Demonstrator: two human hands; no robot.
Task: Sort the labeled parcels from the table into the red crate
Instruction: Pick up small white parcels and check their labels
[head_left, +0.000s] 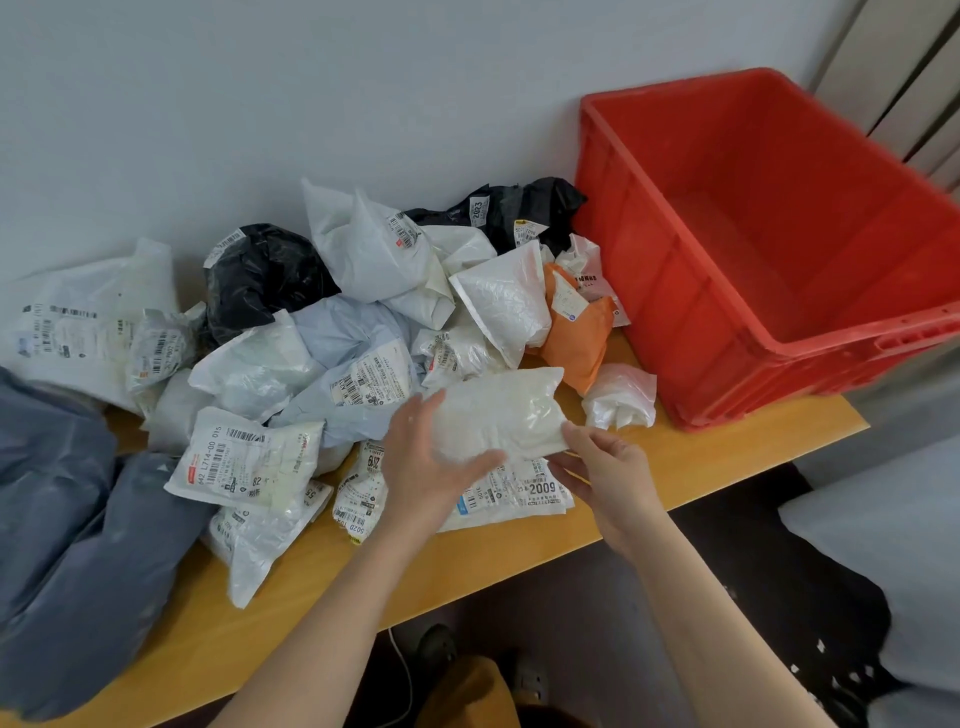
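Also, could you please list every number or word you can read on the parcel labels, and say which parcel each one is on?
"2009": label of the white parcel lying under both hands.
"2023": label on the black parcel beside the red crate.
"L714-00 015" and "82": label of the white parcel at the front left.
"502D": label on the small parcel by the left wrist.
All other labels: barcodes and small print, too blurred to read.

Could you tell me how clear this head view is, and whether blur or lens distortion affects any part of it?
Head view: even, soft light without glare; the left hand and the white parcel it holds with the right hand look slightly motion-blurred; the wide lens bends the red crate and the table edge; nearer labels are partly readable.
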